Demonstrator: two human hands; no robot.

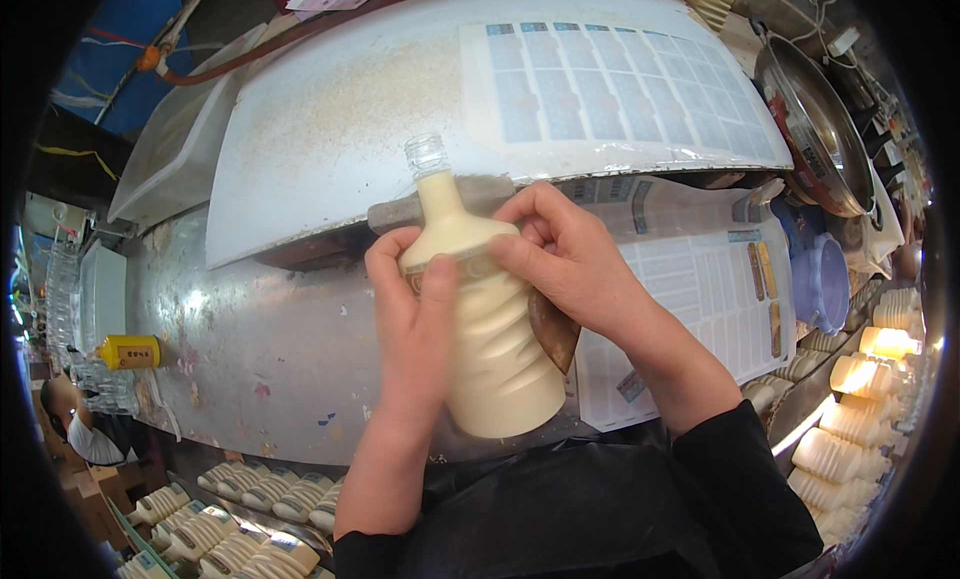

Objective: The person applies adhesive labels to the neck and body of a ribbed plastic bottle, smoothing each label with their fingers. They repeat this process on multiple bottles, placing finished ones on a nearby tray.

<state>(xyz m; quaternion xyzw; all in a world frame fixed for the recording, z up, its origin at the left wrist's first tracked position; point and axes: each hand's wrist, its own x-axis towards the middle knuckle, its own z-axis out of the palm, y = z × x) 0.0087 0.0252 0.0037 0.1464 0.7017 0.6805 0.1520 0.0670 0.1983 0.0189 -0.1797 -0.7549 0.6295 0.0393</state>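
Note:
A cream-coloured bottle (pixel 505 379) with a clear threaded glass mouth and a twisted, ribbed body leans across the table's near edge, its neck pointing away from me. My left hand (pixel 412 289) grips its left shoulder, thumb lying on the front. Against the right shoulder, my right hand (pixel 560 249) has its thumb pressed to the surface and its fingers curled. Between the thumbs runs a brownish decal band (pixel 470 269), partly covered by them. A flat brown piece (pixel 553 334) sticks out below my right hand; whether my fingers hold it is hidden.
Behind the bottle lies a grey rolled cloth (pixel 485 191) beside a raised white board (pixel 330 109) bearing a decal sheet (pixel 610 89). More printed sheets (pixel 690 299) lie right, near a purple bucket (pixel 820 284) and steel pan (pixel 820 119). Cream bottles (pixel 840 449) stand in rows; a yellow bottle (pixel 132 352) lies left.

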